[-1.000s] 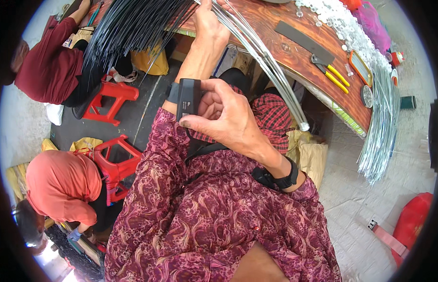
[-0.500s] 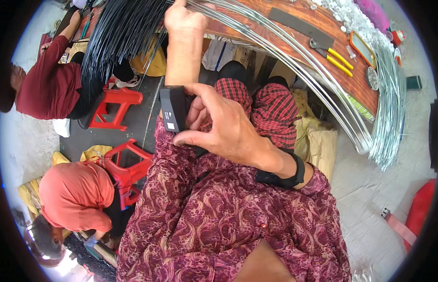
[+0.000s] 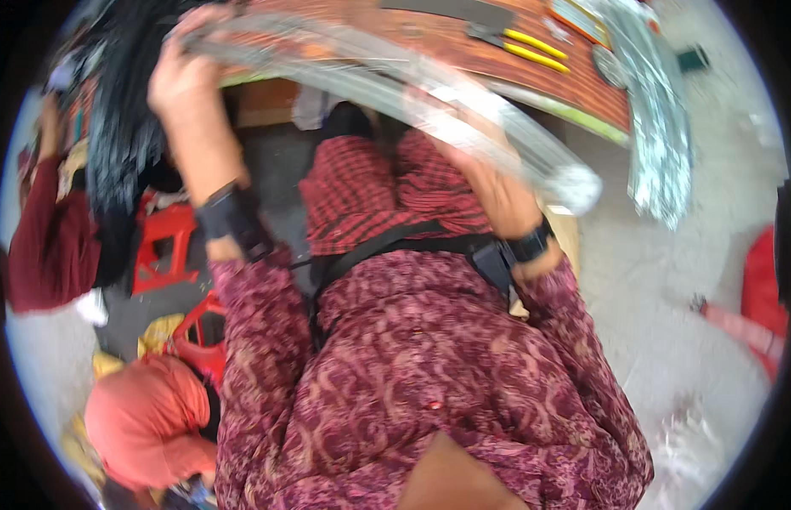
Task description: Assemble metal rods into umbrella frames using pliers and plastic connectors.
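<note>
A bundle of long, thin silvery wires [image 3: 336,72] stretches in front of me above my lap, blurred by motion. My left hand [image 3: 187,68] is closed round its left end. Farther right along the bundle is my right hand [image 3: 476,140], touching the wires; its fingers are smeared and partly covered by them, so I cannot tell how they close. The wires' right end [image 3: 574,189] reaches past my right hand. Black bands with small dark boxes sit on both my wrists.
On the wooden table [image 3: 361,21] ahead lie yellow-handled cutters [image 3: 523,49] and a round metal dial [image 3: 610,66]. More silvery wires [image 3: 659,127] hang over its right edge, dark wires [image 3: 128,110] at the left. Two people and red stools [image 3: 166,246] are to my left.
My right hand has left my left wrist and moved to the wire bundle. My left hand has shifted left and nearer with the wires, and the view has turned.
</note>
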{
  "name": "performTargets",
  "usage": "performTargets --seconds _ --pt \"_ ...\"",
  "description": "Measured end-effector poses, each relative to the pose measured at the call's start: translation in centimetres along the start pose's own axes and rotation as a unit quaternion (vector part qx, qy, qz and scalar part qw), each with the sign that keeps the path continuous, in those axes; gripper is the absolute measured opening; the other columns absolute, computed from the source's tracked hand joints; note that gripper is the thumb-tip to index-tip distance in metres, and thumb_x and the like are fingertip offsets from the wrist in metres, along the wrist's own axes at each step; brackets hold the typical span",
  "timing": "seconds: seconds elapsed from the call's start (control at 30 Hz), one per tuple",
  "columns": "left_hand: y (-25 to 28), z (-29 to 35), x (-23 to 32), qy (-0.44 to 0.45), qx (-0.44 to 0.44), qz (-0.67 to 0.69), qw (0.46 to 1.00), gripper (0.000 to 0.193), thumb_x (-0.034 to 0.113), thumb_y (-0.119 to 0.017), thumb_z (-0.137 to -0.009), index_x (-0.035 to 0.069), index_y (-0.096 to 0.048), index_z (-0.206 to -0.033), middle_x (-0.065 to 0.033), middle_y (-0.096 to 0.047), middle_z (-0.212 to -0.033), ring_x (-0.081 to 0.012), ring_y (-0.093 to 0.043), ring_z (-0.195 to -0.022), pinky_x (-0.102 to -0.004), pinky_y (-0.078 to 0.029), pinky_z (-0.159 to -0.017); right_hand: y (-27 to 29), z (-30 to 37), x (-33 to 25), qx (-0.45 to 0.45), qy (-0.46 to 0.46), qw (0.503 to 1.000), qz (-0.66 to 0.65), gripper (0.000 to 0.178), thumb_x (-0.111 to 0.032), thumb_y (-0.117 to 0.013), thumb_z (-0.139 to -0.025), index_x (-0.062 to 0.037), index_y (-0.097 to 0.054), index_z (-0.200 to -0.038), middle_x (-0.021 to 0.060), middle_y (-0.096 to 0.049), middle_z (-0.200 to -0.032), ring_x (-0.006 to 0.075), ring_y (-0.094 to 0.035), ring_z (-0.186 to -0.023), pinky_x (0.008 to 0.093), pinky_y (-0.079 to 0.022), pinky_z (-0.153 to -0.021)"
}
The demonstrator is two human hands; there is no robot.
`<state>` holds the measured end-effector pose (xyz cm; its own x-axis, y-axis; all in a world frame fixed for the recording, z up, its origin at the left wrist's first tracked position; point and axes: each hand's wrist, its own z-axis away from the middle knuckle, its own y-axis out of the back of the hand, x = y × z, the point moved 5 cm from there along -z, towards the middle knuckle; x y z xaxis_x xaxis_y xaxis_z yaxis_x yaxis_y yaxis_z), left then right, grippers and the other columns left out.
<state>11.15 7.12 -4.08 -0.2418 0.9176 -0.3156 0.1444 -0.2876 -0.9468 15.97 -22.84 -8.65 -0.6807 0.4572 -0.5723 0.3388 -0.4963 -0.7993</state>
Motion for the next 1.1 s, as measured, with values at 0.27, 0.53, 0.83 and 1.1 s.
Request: performTargets --seconds 0.27,0.53,0.83,1.1 --pt "-1.6 4.7 2.5 -0.101 -0.015 -0.263 0.960 0.023 0.009 -0.046 -0.091 -0.003 -0.045 -0.111 -0.0040 -0.039 -0.078 -0.0157 -0.039 -0.071 -0.0313 -0.035 -0.070 0.1 -4.0 -14.4 -0.067 0.149 0.930 -0.330 0.019 -0.012 -0.045 -0.094 -0.0037 -0.051 -0.079 0.0018 -0.051 -0.066 0.0119 -0.051 -0.056 0.0310 -0.050 -0.063" --pt "-3.7 6.1 -10.7 -0.049 -0.193 -0.492 0.848 0.041 0.024 -0.040 -0.102 -0.005 -0.039 -0.131 -0.0007 -0.036 -0.083 -0.0109 -0.035 -0.075 -0.0255 -0.033 -0.069 -0.8 -7.8 -20.6 -0.080 0.209 0.922 -0.315 0.012 -0.008 -0.045 -0.091 -0.0053 -0.051 -0.081 0.0005 -0.050 -0.062 0.0115 -0.050 -0.051 0.0264 -0.048 -0.054" --pt "-1.2 6.4 -19.0 -0.020 -0.190 -0.598 0.778 0.047 0.032 -0.037 -0.103 -0.004 -0.037 -0.132 -0.0009 -0.037 -0.080 -0.0091 -0.036 -0.070 -0.0243 -0.034 -0.063 -5.2 -9.9 -19.7 -0.159 0.197 0.915 -0.314 0.012 -0.011 -0.046 -0.093 -0.0074 -0.050 -0.083 0.0003 -0.050 -0.064 0.0121 -0.048 -0.051 0.0274 -0.046 -0.055" --pt "-0.3 5.8 -18.5 -0.054 -0.134 -0.608 0.781 0.047 0.035 -0.040 -0.102 -0.004 -0.039 -0.129 -0.0008 -0.039 -0.078 -0.0094 -0.037 -0.068 -0.0241 -0.033 -0.062 -3.9 -11.1 -18.9 -0.113 0.180 0.913 -0.348 0.011 -0.008 -0.044 -0.091 -0.0077 -0.051 -0.082 0.0001 -0.049 -0.060 0.0123 -0.047 -0.049 0.0261 -0.045 -0.050"
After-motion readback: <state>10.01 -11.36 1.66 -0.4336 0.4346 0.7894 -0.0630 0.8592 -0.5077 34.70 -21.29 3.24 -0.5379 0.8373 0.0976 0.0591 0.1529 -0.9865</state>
